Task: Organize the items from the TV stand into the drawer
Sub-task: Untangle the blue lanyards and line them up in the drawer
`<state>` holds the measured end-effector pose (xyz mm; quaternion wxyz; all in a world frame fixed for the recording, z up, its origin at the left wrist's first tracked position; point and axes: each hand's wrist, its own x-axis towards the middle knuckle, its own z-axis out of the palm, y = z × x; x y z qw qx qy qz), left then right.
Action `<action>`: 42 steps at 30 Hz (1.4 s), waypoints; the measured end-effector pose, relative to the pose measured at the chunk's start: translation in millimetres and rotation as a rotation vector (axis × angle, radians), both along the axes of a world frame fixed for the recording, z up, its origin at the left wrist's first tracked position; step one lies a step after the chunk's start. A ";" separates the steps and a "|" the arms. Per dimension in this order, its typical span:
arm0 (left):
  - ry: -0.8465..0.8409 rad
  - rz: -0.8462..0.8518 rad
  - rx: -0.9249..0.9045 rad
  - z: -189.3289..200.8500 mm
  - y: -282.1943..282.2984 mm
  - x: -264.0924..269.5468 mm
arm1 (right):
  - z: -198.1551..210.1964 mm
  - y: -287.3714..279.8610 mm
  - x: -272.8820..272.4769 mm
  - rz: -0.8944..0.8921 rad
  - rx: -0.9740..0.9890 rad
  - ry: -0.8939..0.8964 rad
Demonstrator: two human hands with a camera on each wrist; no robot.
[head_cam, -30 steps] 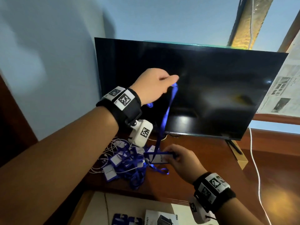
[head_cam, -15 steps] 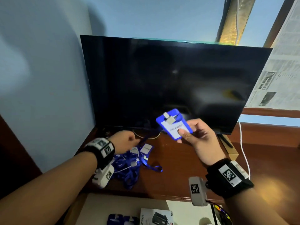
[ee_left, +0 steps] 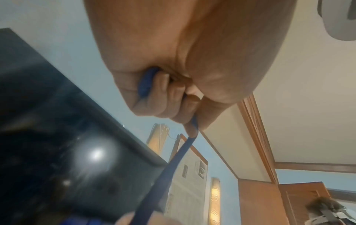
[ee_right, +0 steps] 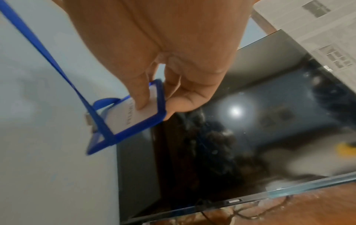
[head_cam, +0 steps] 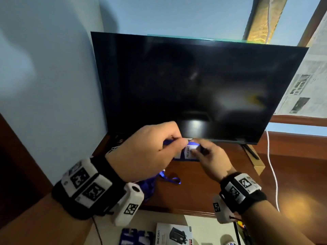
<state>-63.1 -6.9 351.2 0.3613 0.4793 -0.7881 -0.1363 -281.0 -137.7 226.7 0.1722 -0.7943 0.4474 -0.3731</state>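
Note:
A blue badge holder (head_cam: 190,150) with a white card is held above the wooden TV stand (head_cam: 203,183), in front of the TV. My right hand (head_cam: 203,152) pinches the badge holder (ee_right: 133,120) between thumb and fingers. My left hand (head_cam: 169,144) is curled around the badge's blue lanyard strap (ee_left: 173,167), which runs through its fist. A pile of blue lanyards (head_cam: 148,184) lies on the stand below my left wrist, mostly hidden. The open drawer (head_cam: 200,227) shows at the bottom edge.
A black TV (head_cam: 194,85) stands at the back of the stand. In the drawer lie a boxed gadget (head_cam: 172,234) and blue badge holders (head_cam: 134,236). A white cable (head_cam: 272,174) hangs at the right. A small cardboard box (head_cam: 256,163) sits by the TV's right foot.
My left hand rose from the lanyard pile and came to the badge, gripping its strap. My right hand lowered the badge toward the stand.

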 end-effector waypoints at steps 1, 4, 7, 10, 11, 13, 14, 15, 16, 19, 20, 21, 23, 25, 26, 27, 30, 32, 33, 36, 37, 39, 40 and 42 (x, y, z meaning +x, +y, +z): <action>-0.020 0.027 -0.013 8.5 -8.1 3.3 | -0.7 4.0 4.4 0.085 -0.005 0.048; -0.074 0.136 -0.013 11.3 -45.4 22.8 | 4.8 17.1 13.0 0.324 0.041 0.115; -0.063 0.279 0.042 -12.5 -89.3 55.9 | 16.4 27.5 15.0 0.398 0.148 -0.021; -0.113 0.355 0.236 -49.8 -104.6 75.0 | 28.1 30.5 12.7 0.365 0.233 -0.357; -0.124 0.339 0.311 -63.4 -100.5 73.4 | 29.6 30.5 11.8 0.332 0.242 -0.437; -0.084 0.252 0.417 -87.2 -79.8 59.3 | 30.4 29.3 13.1 0.250 0.241 -0.532; -0.033 0.199 0.453 -99.0 -64.8 47.5 | 25.7 28.1 13.5 0.195 0.264 -0.572; 0.018 0.148 0.464 -105.4 -48.1 36.2 | 22.7 27.6 14.6 0.139 0.283 -0.612; 0.052 0.102 0.468 -110.4 -31.6 25.0 | 16.9 26.7 15.3 0.083 0.300 -0.634; 0.065 0.043 0.449 -112.4 -0.8 6.4 | -11.1 25.5 20.9 -0.004 0.259 -0.454; 0.041 0.052 0.420 -109.8 3.5 6.2 | -21.2 27.7 24.5 0.013 0.215 -0.324; -0.006 0.074 0.385 -104.6 5.9 7.6 | -30.9 31.0 28.8 0.045 0.177 -0.199; -0.160 0.114 0.310 -92.9 5.2 15.6 | -44.6 39.8 39.4 0.147 0.133 -0.020; -0.277 0.146 0.251 -82.5 -1.2 29.6 | -52.3 48.7 49.7 0.298 0.128 0.123; -0.296 0.169 0.240 -79.3 -6.5 40.0 | -55.8 52.4 53.6 0.384 0.158 0.174; -0.296 0.195 0.249 -77.6 -11.7 52.0 | -58.8 56.0 57.0 0.459 0.211 0.201; -0.180 0.192 0.454 -91.9 -22.1 86.6 | -62.8 67.6 66.8 0.545 0.397 0.176; -0.047 0.158 0.620 -116.8 -21.2 102.9 | -64.0 73.5 73.4 0.542 0.486 0.104; 0.007 0.157 0.672 -130.9 -18.0 108.8 | -64.7 75.5 76.1 0.544 0.518 0.068; 0.277 0.142 0.883 -172.4 -0.4 114.9 | -67.2 81.3 82.7 0.560 0.574 -0.003; 0.455 0.107 0.989 -182.7 7.4 113.0 | -68.4 81.7 84.8 0.554 0.584 -0.026; 0.986 0.023 1.165 -203.8 22.7 108.3 | -69.3 83.1 89.4 0.537 0.609 -0.098; 1.211 -0.016 1.194 -213.0 28.6 107.4 | -69.7 83.0 91.8 0.521 0.620 -0.147; 1.313 -0.104 1.192 -226.5 39.3 104.4 | -68.8 81.5 96.6 0.475 0.626 -0.259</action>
